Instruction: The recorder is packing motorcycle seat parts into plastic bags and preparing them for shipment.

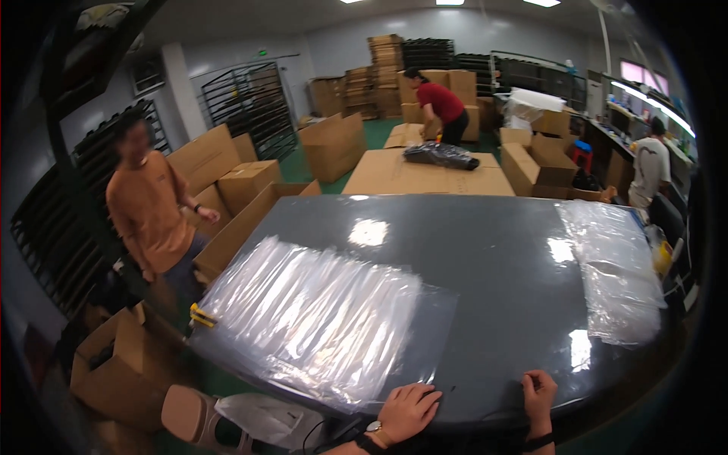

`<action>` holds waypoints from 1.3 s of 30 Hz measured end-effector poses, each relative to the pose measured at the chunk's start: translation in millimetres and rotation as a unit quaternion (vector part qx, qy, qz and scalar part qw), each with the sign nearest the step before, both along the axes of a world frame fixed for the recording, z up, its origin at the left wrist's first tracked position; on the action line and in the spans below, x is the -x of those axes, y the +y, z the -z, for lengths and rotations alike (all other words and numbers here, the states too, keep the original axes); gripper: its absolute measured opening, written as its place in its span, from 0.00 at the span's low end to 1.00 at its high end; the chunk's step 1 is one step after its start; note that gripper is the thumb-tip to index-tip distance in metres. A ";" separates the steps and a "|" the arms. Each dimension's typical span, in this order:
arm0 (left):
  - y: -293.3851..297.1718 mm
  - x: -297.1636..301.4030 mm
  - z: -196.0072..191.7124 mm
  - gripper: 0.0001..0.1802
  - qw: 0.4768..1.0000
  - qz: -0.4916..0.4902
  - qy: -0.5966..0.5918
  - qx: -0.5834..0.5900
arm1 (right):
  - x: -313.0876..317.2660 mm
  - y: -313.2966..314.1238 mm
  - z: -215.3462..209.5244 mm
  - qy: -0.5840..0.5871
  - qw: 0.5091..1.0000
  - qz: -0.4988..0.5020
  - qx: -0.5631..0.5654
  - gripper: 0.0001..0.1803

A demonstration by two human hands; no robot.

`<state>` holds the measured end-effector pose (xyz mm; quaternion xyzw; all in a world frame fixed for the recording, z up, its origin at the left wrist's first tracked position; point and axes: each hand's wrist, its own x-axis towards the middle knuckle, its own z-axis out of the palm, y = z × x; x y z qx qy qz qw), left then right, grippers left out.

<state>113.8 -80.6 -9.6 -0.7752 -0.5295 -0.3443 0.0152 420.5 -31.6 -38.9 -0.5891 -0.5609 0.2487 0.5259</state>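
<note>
My left hand (410, 413) lies on the near edge of a dark grey glossy table (500, 288), its fingers stretched out and holding nothing. It rests beside the near corner of a wide layer of overlapping clear plastic bags (318, 311). To the right, my right hand (539, 392) rests at the table's near edge, fingers curled in, with nothing visible in them. A second pile of clear plastic bags (614, 273) lies along the table's right side, farther from my right hand.
A yellow tool (202, 316) sits at the table's left edge. Cardboard boxes (129, 356) and a stool (186, 413) stand at the left. A person in orange (155, 201) is left of the table. Beyond it, a person in red (444, 102) bends near a black plastic-wrapped bundle (440, 155) on cardboard.
</note>
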 end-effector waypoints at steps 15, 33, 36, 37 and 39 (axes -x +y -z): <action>-16.6 -2.0 7.9 0.10 0.998 0.007 -0.042 -0.035 | -1.9 -16.1 -15.1 -0.177 0.984 -0.020 0.001 0.12; -14.7 -1.5 12.3 0.09 0.998 0.012 -0.058 -0.023 | -7.3 -9.1 -4.1 -0.178 0.983 -0.011 0.033 0.11; -13.3 0.6 10.1 0.10 0.998 0.017 -0.057 -0.014 | -19.1 0.4 21.2 -0.135 0.991 -0.008 0.019 0.06; -11.1 3.3 9.5 0.11 0.998 0.019 -0.050 -0.013 | -15.1 1.4 22.9 -0.075 0.997 -0.007 0.003 0.03; -6.2 7.0 8.1 0.12 0.999 0.028 -0.045 -0.005 | -12.0 3.6 21.9 -0.065 0.998 -0.004 -0.001 0.04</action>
